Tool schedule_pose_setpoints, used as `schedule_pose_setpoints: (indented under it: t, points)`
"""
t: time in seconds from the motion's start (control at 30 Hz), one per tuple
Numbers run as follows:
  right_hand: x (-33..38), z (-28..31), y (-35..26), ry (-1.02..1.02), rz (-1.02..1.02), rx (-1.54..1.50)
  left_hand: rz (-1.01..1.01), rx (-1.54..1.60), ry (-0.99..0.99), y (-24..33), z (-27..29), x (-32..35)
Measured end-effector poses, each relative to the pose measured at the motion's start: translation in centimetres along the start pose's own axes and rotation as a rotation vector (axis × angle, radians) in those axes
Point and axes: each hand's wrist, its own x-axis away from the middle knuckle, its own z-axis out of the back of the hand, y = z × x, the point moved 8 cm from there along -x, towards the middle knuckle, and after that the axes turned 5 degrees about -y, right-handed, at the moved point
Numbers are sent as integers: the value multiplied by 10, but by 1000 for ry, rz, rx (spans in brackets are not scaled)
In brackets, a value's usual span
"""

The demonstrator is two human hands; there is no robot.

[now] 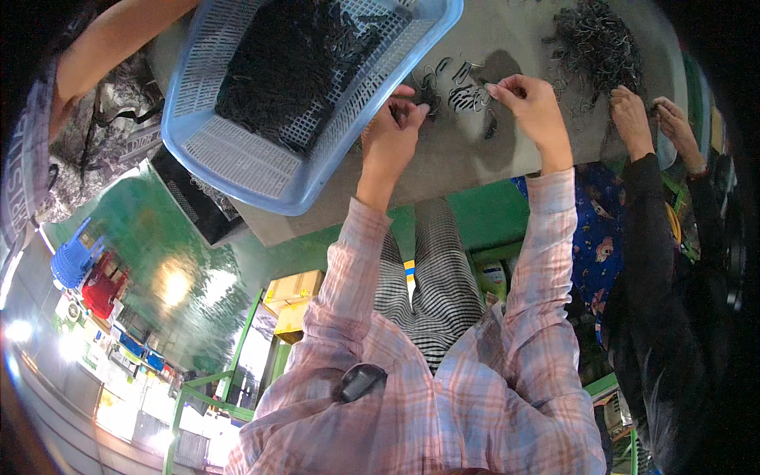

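My left hand (389, 142) is beside the blue basket's right wall, thumb and fingers drawn together over a small dark cluster on the table. What it pinches is too small to make out. Opposite it, my right hand (537, 111) pinches a small thin loop-shaped piece (484, 95) between thumb and forefinger. Between the hands lies a loose group of small black and silvery loop-like pieces (461, 98) on the grey table (507, 24). The blue plastic basket (297, 202) stands tilted in the picture at the left, holding a large heap of black strip-like pieces (277, 71).
A bigger pile of dark looped pieces (594, 47) lies at the far right, with a co-worker's hands (631, 119) at its near edge. Another person's bare arm (111, 59) reaches in at the upper left. A black crate (194, 194) sits below the basket's left end.
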Motion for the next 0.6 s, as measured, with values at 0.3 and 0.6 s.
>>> schedule_pose_setpoints:
  t: [0.3, 0.6]
  points:
    - [15, -3, 22, 108, -58, -39, 325, 600, -277, -14, -36, -6]
    - [19, -24, 26, 120, -77, -27, -254, -545, 26, 21, -46, -42]
